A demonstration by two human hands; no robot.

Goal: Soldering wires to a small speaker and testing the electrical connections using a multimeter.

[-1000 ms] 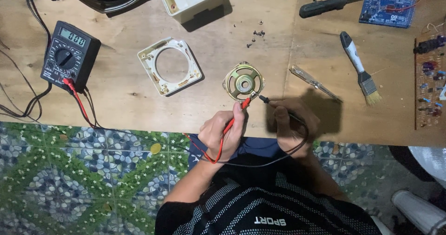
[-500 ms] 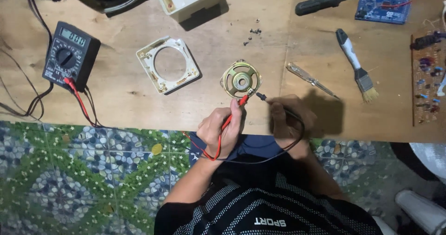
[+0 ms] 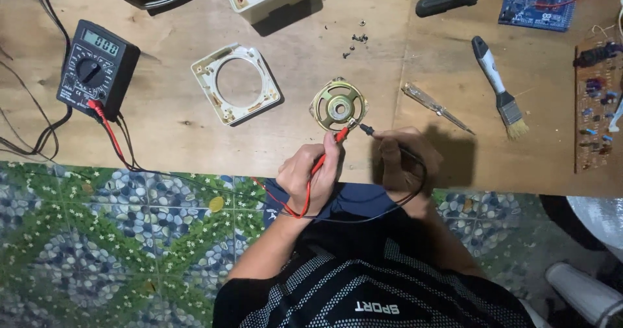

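A small round brass-coloured metal speaker (image 3: 338, 106) lies flat on the wooden desk (image 3: 195, 140), near the middle of its near edge. The left hand (image 3: 311, 175) is closed around a red meter probe (image 3: 326, 154), pen-fashion, with the tip touching the speaker's near rim. The right hand (image 3: 405, 162), just beside it and partly in shadow, is closed around a black meter probe (image 3: 367, 131), whose tip meets the same rim just to the right of the red one. Red and black leads run from both hands along the near edge to a black digital multimeter (image 3: 96, 65) by the desk's left edge. Between the multimeter and the speaker lies a cream square plastic frame with a round opening (image 3: 235, 83). To the right of the speaker lie a clear-handled screwdriver (image 3: 436, 107) and a small white-handled paintbrush (image 3: 498, 86); a blue circuit board (image 3: 536, 6) sits near the far right corner.
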